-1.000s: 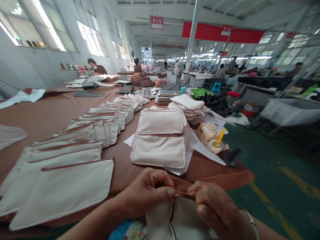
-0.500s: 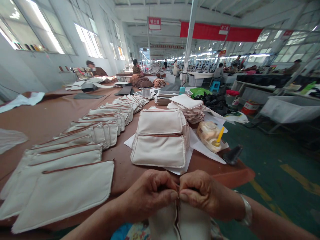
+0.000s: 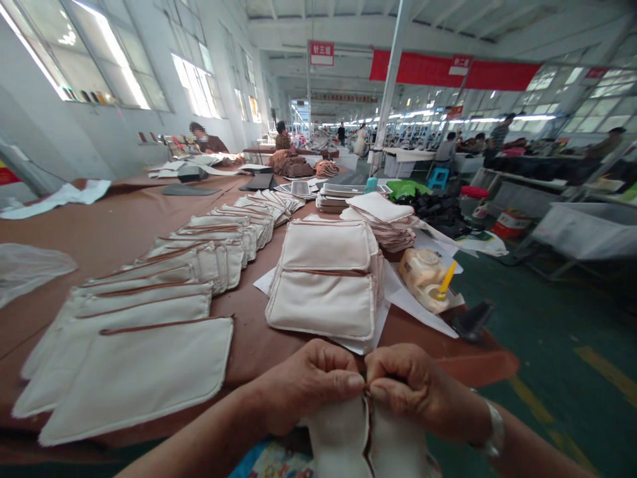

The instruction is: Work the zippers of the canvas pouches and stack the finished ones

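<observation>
Close to my body, both hands pinch the upper end of a white fabric pouch panel point(image 3: 343, 435) with a brown-edged slit down its middle. My left hand point(image 3: 318, 385) grips the left side of that edge between thumb and bent fingers. Right beside it, my right hand point(image 3: 413, 388) pinches the other side, thumb tips almost touching. The fingers hide the very end of the slit. Just beyond my hands lies a stack of similar white pouch panels point(image 3: 323, 305) on the brown-covered table point(image 3: 249, 358).
A long overlapping row of white panels point(image 3: 149, 372) spreads along the left. At right stand a glue bottle point(image 3: 423, 272) with a yellow nozzle point(image 3: 448, 279) and a dark pointed object point(image 3: 474, 320) near the table edge. Another panel stack point(image 3: 381, 209) sits behind. Several people work farther off.
My view has shifted slightly, so the scene sits a little lower and to the right. Both hands still pinch the panel's edge, with the fingertips slightly rearranged.
</observation>
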Demonstrator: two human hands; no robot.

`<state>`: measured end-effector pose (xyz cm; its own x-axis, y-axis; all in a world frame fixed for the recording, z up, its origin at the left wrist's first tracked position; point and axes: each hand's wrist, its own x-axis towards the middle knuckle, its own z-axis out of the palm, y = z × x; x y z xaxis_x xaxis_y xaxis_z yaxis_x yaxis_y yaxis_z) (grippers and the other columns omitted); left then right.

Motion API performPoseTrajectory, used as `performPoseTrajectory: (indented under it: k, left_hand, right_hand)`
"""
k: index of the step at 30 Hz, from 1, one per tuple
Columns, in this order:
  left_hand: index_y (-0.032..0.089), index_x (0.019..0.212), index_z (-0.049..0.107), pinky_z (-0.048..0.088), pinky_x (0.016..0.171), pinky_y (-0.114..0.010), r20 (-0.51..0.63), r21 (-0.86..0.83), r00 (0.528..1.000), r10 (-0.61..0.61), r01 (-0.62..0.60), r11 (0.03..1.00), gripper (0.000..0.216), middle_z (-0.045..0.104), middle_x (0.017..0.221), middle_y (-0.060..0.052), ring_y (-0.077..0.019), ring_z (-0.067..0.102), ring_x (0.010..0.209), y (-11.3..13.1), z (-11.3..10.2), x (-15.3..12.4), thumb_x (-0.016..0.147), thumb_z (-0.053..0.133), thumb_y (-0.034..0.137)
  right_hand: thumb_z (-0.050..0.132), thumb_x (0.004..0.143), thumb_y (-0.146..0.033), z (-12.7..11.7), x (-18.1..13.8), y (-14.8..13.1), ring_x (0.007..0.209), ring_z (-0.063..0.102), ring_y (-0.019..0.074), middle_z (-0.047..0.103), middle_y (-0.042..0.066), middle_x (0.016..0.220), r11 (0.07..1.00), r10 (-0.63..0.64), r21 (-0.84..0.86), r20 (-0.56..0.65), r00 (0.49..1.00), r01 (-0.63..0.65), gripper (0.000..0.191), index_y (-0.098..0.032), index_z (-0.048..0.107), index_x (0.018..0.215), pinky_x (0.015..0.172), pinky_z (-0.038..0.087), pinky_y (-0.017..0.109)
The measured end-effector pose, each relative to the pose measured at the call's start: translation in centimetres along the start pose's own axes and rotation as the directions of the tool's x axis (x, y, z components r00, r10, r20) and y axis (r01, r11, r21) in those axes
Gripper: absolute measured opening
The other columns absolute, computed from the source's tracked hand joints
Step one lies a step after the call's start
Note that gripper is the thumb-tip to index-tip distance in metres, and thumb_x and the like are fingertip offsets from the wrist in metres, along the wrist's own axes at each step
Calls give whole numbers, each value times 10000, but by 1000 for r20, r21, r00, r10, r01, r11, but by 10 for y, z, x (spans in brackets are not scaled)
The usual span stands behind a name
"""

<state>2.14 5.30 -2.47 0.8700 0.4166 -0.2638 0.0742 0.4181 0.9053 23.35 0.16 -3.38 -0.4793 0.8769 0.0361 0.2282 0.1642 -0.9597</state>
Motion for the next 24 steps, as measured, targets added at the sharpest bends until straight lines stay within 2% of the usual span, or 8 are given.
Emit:
performPoseTrajectory:
  k: [5,8,11,14,16,19,21,24]
  left_hand:
    - [140,737,535,226,507,-225,-32,356,993,112,-93,930,466,397,660,23,-94,290,580,-1,-7,-6,840,605,589]
    - [153,686,513,222,503,-227,62,478,998,16,-44,877,506,385,648,30,-101,298,583,5,-33,-18,806,613,635]
    - [162,659,499,221,489,-231,63,546,994,-86,38,837,518,357,618,40,-101,287,559,13,-52,-30,782,629,648]
    - [173,637,444,212,493,-235,37,622,999,-30,1,783,470,301,621,47,-99,248,565,25,-38,-30,836,614,563]
    - [176,622,413,211,499,-232,52,697,997,49,-71,714,437,287,643,43,-104,249,591,35,-16,-23,856,618,483]
    - [165,630,481,246,526,-222,137,726,985,110,-175,665,406,315,657,38,-113,298,627,52,1,-14,878,584,471]
    - [156,669,555,282,540,-220,171,708,985,15,-133,693,440,361,650,32,-117,334,623,58,-12,-17,892,539,535]
    - [156,694,617,303,490,-222,127,597,960,-249,126,792,538,422,615,20,-114,358,548,48,-51,-32,850,520,662]
  right_hand:
    - [567,912,-370,1,-3,1,593,336,95,427,-32,651,999,-11,47,11,1000,11,316,-146,519,693,516,254,218]
    - [544,929,-432,-15,-11,-2,594,323,94,406,-30,671,995,21,99,-10,1000,-20,343,-149,518,736,513,241,221]
    - [525,936,-474,-43,-15,-1,602,346,102,420,-21,696,994,92,57,0,996,-92,371,-143,552,772,519,259,224]
    - [396,987,-497,-58,-4,-10,664,447,137,507,11,740,984,79,-169,95,992,-62,457,-137,633,836,605,363,250]
    - [343,987,-539,-51,9,-24,790,520,176,579,51,873,966,-2,-254,164,986,44,507,-146,664,976,734,416,290]
    - [507,884,-622,-26,25,-42,808,529,181,585,46,901,952,-122,-232,303,945,198,502,-151,674,928,759,427,284]
    - [541,882,-590,-15,26,-44,701,503,146,553,23,783,960,-164,-164,330,930,227,477,-140,650,767,676,420,254]
    - [469,959,-489,-20,15,-30,696,532,151,576,49,769,983,-161,-52,217,963,176,442,-127,635,767,665,428,264]
